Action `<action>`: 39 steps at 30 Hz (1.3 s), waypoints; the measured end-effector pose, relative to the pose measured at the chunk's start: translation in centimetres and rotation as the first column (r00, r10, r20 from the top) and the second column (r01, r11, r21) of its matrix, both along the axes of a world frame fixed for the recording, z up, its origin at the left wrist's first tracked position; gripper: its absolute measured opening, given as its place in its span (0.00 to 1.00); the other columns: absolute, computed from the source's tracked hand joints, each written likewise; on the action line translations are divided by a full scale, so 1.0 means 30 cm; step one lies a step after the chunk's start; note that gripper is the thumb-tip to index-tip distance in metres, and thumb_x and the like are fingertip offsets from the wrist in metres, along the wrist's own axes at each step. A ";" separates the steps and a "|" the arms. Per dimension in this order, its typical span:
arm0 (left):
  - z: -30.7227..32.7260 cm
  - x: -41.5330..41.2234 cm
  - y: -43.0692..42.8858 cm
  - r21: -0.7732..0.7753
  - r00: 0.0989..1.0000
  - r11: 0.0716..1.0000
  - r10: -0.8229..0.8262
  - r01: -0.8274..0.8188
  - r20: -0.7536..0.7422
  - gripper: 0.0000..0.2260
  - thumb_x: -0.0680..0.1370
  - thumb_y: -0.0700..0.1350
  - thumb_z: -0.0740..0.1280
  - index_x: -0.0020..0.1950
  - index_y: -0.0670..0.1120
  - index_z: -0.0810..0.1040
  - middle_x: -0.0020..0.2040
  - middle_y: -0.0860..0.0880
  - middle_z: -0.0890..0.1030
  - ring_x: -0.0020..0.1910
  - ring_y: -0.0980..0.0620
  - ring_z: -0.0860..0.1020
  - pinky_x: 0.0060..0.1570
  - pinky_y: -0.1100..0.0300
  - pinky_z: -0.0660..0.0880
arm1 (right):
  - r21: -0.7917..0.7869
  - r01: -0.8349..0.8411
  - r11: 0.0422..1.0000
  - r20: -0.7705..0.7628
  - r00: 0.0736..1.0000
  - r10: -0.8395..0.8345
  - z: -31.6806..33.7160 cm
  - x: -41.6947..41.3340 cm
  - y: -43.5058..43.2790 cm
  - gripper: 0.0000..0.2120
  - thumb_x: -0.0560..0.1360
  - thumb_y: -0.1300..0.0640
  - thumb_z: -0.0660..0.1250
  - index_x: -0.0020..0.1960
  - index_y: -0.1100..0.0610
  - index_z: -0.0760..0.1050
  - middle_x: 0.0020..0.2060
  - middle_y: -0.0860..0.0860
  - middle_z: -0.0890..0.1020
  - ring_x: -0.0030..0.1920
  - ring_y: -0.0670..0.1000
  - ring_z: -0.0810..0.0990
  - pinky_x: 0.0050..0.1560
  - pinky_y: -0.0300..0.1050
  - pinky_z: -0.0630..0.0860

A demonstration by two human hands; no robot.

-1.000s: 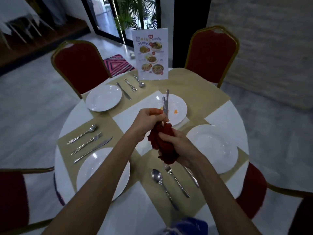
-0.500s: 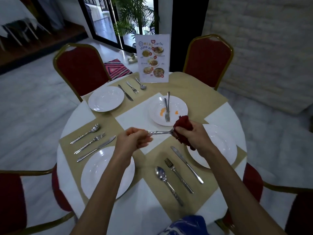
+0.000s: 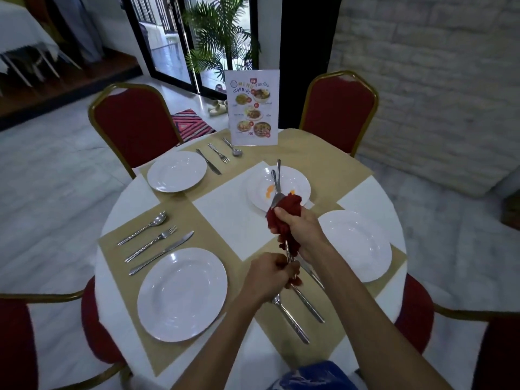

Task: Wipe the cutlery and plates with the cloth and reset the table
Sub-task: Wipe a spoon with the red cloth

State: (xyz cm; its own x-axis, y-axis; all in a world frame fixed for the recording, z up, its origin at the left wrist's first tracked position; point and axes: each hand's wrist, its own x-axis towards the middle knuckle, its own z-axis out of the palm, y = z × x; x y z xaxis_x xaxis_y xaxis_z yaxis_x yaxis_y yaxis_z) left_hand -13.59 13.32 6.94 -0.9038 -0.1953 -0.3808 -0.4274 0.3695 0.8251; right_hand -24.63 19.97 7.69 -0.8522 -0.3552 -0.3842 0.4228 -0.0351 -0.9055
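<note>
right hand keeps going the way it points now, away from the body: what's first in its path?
Probably the dirty plate with cutlery lying on it, just beyond the right hand and its red cloth. Height above the plate is unclear.

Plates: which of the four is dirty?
The far middle plate, beyond the cloth: orange smears and cutlery lying on it. The other three look clean and bare.

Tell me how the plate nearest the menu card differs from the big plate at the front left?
The far plate has orange smears and cutlery lying across it; the front-left plate looks clean and bare. The far plate sits toward the table's middle, partly hidden by the red cloth, while the front-left plate sits on a tan placemat beside laid cutlery. Both are round and white.
</note>
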 end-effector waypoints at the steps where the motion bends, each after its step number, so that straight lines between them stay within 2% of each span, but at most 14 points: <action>1: 0.008 0.002 -0.016 -0.029 0.998 0.998 -0.058 0.058 0.018 0.15 0.81 0.54 0.66 0.42 0.46 0.84 0.37 0.54 0.87 0.35 0.57 0.83 0.50 0.56 0.81 | 0.047 -0.011 0.999 -0.025 1.000 0.013 0.006 0.008 0.005 0.07 0.80 0.59 0.70 0.55 0.62 0.77 0.33 0.56 0.83 0.28 0.49 0.79 0.27 0.44 0.72; 4: 0.037 -0.012 -0.116 -0.176 0.996 0.981 -0.088 0.086 -0.006 0.17 0.81 0.57 0.63 0.42 0.51 0.85 0.37 0.58 0.86 0.36 0.58 0.84 0.50 0.56 0.81 | 0.155 -0.028 0.987 -0.094 0.995 0.043 0.005 0.039 0.023 0.08 0.80 0.55 0.69 0.51 0.61 0.77 0.29 0.55 0.80 0.23 0.49 0.73 0.24 0.42 0.68; 6: 0.069 -0.025 -0.188 -0.265 0.987 0.960 0.054 -0.093 -0.151 0.15 0.82 0.57 0.62 0.45 0.52 0.84 0.36 0.60 0.85 0.36 0.60 0.83 0.49 0.56 0.81 | 0.226 -0.044 0.973 -0.133 0.988 0.076 0.008 0.057 0.036 0.13 0.81 0.49 0.68 0.49 0.61 0.78 0.29 0.56 0.80 0.22 0.50 0.72 0.23 0.41 0.68; 8: 0.099 -0.040 -0.224 -0.230 0.942 0.939 0.189 -0.256 -0.278 0.14 0.82 0.56 0.61 0.49 0.52 0.84 0.38 0.58 0.85 0.38 0.60 0.83 0.48 0.58 0.80 | 0.280 -0.091 0.956 -0.153 0.978 0.138 0.020 0.082 0.036 0.18 0.81 0.45 0.67 0.48 0.61 0.78 0.29 0.58 0.80 0.23 0.52 0.73 0.24 0.41 0.68; 12: 0.106 -0.073 -0.238 -0.348 0.942 0.913 0.100 -0.215 -0.319 0.12 0.79 0.58 0.65 0.46 0.53 0.84 0.39 0.57 0.84 0.41 0.56 0.83 0.45 0.56 0.79 | 0.240 -0.231 0.943 -0.174 0.945 0.276 0.062 0.152 -0.003 0.21 0.81 0.42 0.65 0.41 0.58 0.79 0.31 0.60 0.81 0.29 0.56 0.76 0.30 0.44 0.71; 16: 0.103 -0.068 -0.312 -0.230 0.899 0.907 0.260 -0.353 -0.353 0.11 0.78 0.54 0.69 0.42 0.50 0.86 0.33 0.54 0.83 0.37 0.54 0.82 0.40 0.55 0.78 | 0.250 -0.337 0.908 -0.134 0.916 0.377 0.099 0.208 0.043 0.15 0.82 0.49 0.66 0.45 0.59 0.78 0.33 0.54 0.83 0.28 0.49 0.78 0.31 0.42 0.73; 19: 0.103 -0.094 -0.353 -0.135 0.837 0.868 0.403 -0.477 -0.370 0.11 0.78 0.52 0.70 0.37 0.50 0.83 0.32 0.53 0.82 0.36 0.54 0.79 0.39 0.58 0.72 | 0.304 -0.397 0.866 -0.094 0.892 0.442 0.115 0.232 0.113 0.11 0.83 0.51 0.65 0.47 0.58 0.76 0.33 0.52 0.83 0.28 0.47 0.79 0.32 0.42 0.73; 22: 0.081 -0.147 -0.246 -0.123 0.874 0.913 0.323 -0.388 -0.363 0.10 0.78 0.51 0.69 0.42 0.48 0.83 0.35 0.51 0.83 0.39 0.51 0.82 0.42 0.54 0.77 | 0.328 -0.341 0.881 -0.075 0.920 0.384 0.143 0.182 0.153 0.10 0.84 0.56 0.64 0.49 0.62 0.75 0.31 0.57 0.81 0.22 0.46 0.76 0.24 0.35 0.69; 25: 0.044 -0.190 -0.121 -0.162 0.940 0.967 0.141 -0.198 -0.311 0.10 0.78 0.52 0.68 0.42 0.49 0.83 0.37 0.51 0.84 0.39 0.50 0.83 0.43 0.52 0.79 | 0.318 -0.287 0.904 -0.075 0.942 0.326 0.137 0.124 0.170 0.13 0.83 0.55 0.64 0.49 0.66 0.77 0.33 0.60 0.80 0.24 0.49 0.76 0.28 0.38 0.72; 28: 0.037 -0.265 -0.164 -0.198 0.940 0.948 0.190 -0.251 -0.285 0.11 0.77 0.56 0.68 0.43 0.51 0.84 0.37 0.54 0.84 0.41 0.51 0.83 0.46 0.53 0.80 | 0.356 -0.305 0.883 -0.039 0.940 0.340 0.099 0.100 0.224 0.13 0.83 0.54 0.65 0.51 0.65 0.77 0.32 0.55 0.82 0.27 0.49 0.77 0.33 0.43 0.74; 30: 0.038 -0.317 -0.205 -0.214 0.923 0.920 0.266 -0.329 -0.277 0.12 0.78 0.54 0.67 0.43 0.49 0.84 0.37 0.51 0.84 0.42 0.48 0.83 0.45 0.53 0.79 | 0.354 -0.302 0.885 -0.017 0.944 0.329 0.089 0.079 0.280 0.12 0.82 0.54 0.66 0.53 0.65 0.77 0.33 0.53 0.82 0.31 0.50 0.79 0.34 0.42 0.76; 34: 0.010 -0.405 -0.145 -0.075 0.899 0.914 0.372 -0.398 -0.232 0.12 0.80 0.52 0.67 0.43 0.46 0.82 0.35 0.47 0.84 0.40 0.46 0.83 0.47 0.47 0.81 | 0.385 -0.128 0.914 -0.068 0.984 0.167 0.080 -0.027 0.402 0.12 0.81 0.54 0.68 0.52 0.64 0.79 0.35 0.57 0.84 0.33 0.53 0.81 0.37 0.45 0.77; 37: -0.028 -0.463 -0.074 0.130 0.912 0.927 0.371 -0.352 -0.176 0.07 0.80 0.47 0.68 0.55 0.47 0.80 0.36 0.47 0.86 0.36 0.49 0.85 0.48 0.46 0.83 | 0.392 0.051 0.919 -0.103 0.995 -0.012 0.058 -0.154 0.488 0.11 0.82 0.54 0.68 0.51 0.62 0.81 0.35 0.57 0.86 0.32 0.52 0.83 0.38 0.47 0.77; 39: -0.054 -0.508 -0.032 0.212 0.950 0.945 0.280 -0.248 -0.135 0.10 0.80 0.43 0.67 0.61 0.47 0.78 0.38 0.46 0.86 0.37 0.48 0.85 0.48 0.47 0.83 | 0.373 0.159 0.914 -0.107 0.986 -0.128 0.041 -0.250 0.540 0.11 0.81 0.54 0.68 0.52 0.62 0.81 0.36 0.58 0.87 0.32 0.52 0.83 0.36 0.45 0.76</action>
